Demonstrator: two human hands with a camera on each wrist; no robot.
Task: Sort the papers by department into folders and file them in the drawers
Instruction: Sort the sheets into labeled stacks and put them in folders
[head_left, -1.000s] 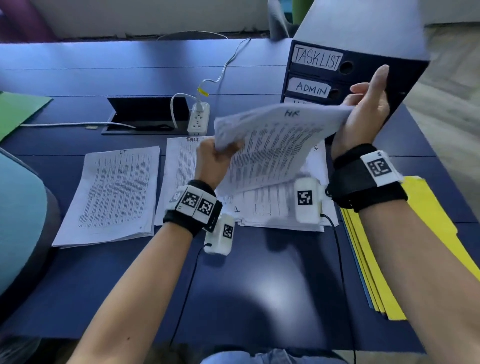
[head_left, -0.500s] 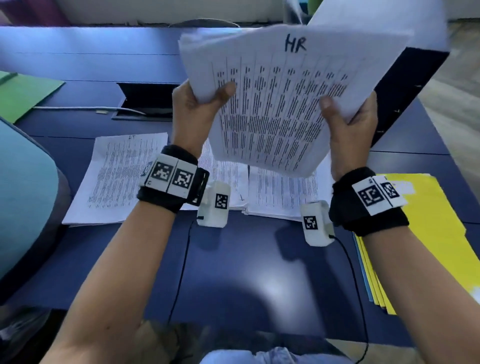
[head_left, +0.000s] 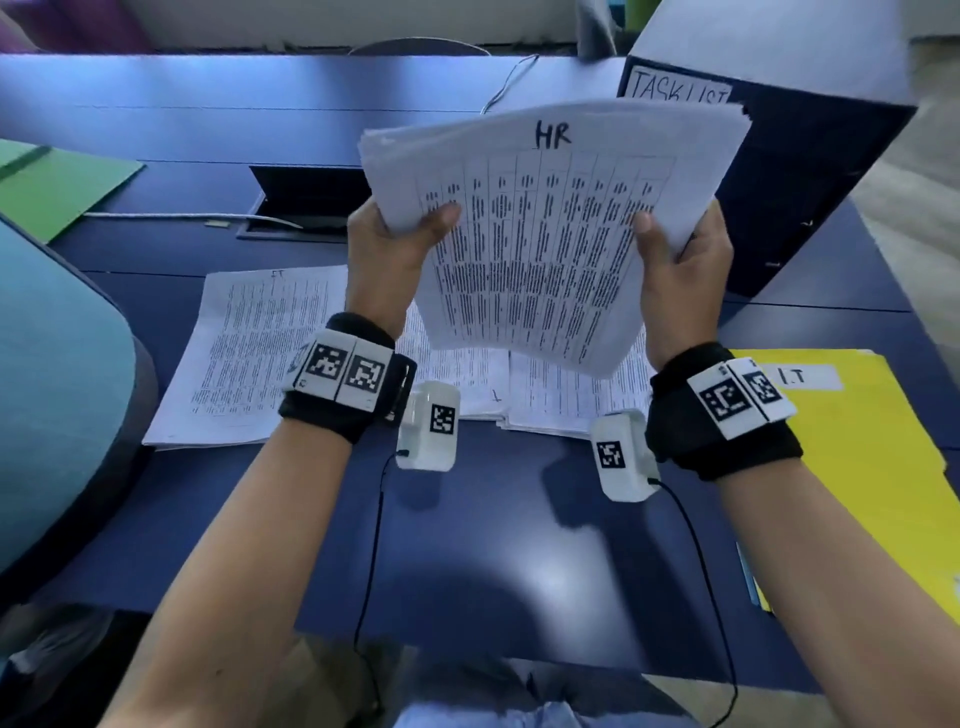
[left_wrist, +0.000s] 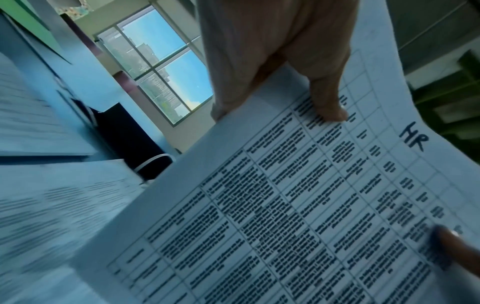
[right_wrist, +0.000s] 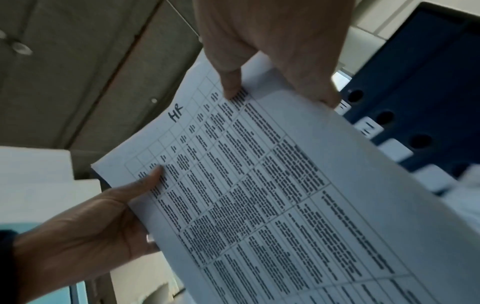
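Observation:
Both hands hold up a stack of printed sheets headed "HR" (head_left: 545, 228), above the table in front of the head camera. My left hand (head_left: 395, 249) grips its left edge with the thumb on the front. On the right edge my right hand (head_left: 680, 254) grips the same way. The left wrist view shows the HR stack (left_wrist: 298, 205) under my left hand (left_wrist: 275, 61). In the right wrist view, the HR stack (right_wrist: 272, 185) is pinched by my right hand (right_wrist: 272, 47). Other paper piles lie flat below: an "IT" pile (head_left: 249, 353) and piles (head_left: 550, 400) beneath the lifted stack.
A dark blue drawer unit (head_left: 810, 187) with labels such as "TASK LIST" stands at the back right. Yellow folders (head_left: 862, 467), the top one labelled "I.T", lie at the right. A green folder (head_left: 57, 187) lies at the far left. A teal chair (head_left: 52, 395) is at my left.
The HR stack was lifted off the table piles and turned upright to face me. My right hand moved from the drawer unit to the stack's right edge.

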